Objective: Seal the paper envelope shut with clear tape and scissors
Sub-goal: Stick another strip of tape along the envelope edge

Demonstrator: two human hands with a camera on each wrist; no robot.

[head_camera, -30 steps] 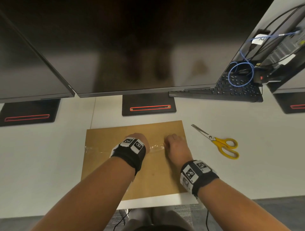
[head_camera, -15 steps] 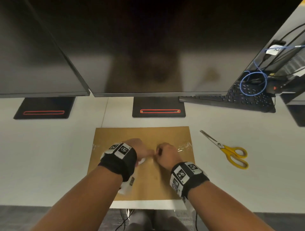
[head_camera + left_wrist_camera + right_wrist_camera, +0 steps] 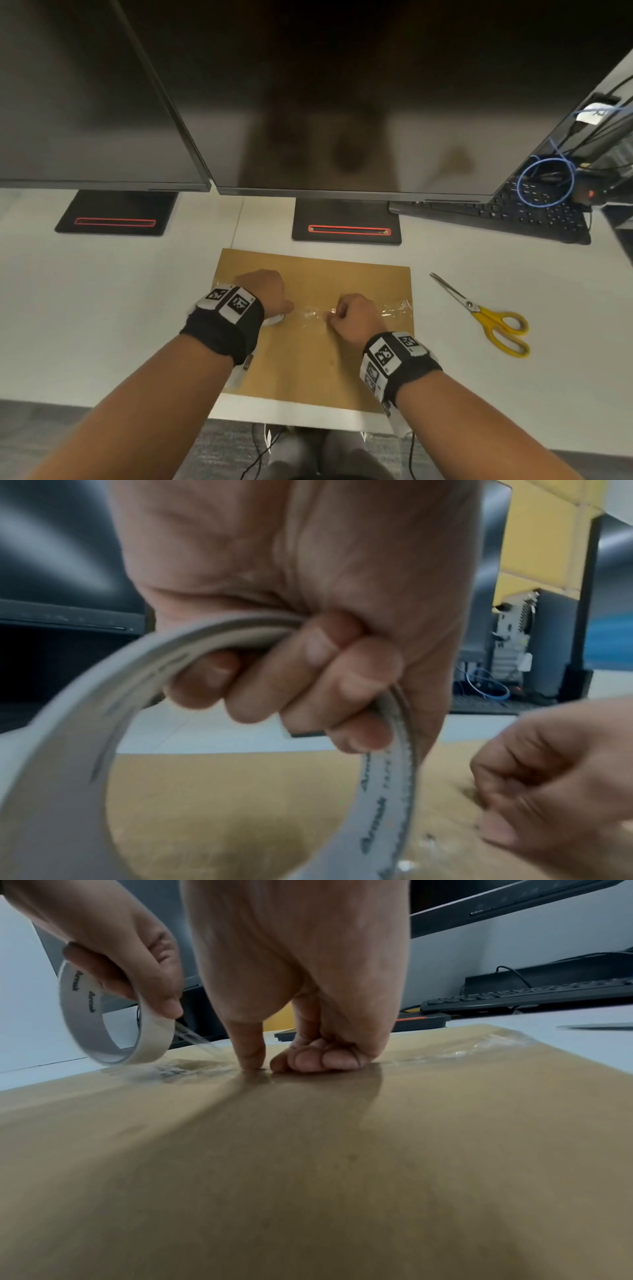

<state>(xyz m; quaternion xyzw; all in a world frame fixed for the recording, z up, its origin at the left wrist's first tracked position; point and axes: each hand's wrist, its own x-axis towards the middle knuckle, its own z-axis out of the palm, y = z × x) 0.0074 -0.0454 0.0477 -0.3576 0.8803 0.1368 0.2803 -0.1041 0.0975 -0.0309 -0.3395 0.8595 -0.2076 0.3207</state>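
— Starting at our fingertips: why is the right hand [image 3: 298, 993] bunched like that?
— In the right wrist view its index fingertip [image 3: 251, 1058] points straight down onto the strip of clear tape [image 3: 394, 306], with the other fingers curled under beside it. It grips nothing; we judge it is pinning the laid tape so the strip stays stuck while the roll draws away.
— And the left hand [image 3: 265, 291]?
— Its fingers [image 3: 301, 680] are curled through the tape roll [image 3: 113, 1020], thumb on the outer rim, holding it tilted just above the paper so a short taut span runs down to the pinned spot.
— Where is the envelope [image 3: 308, 359]?
— Flat on the white desk [image 3: 85, 308] in the lower centre of the head view, tape crossing to its right edge.
— The scissors [image 3: 486, 315]?
— Right of the envelope, untouched. Likely they wait there for the cut.
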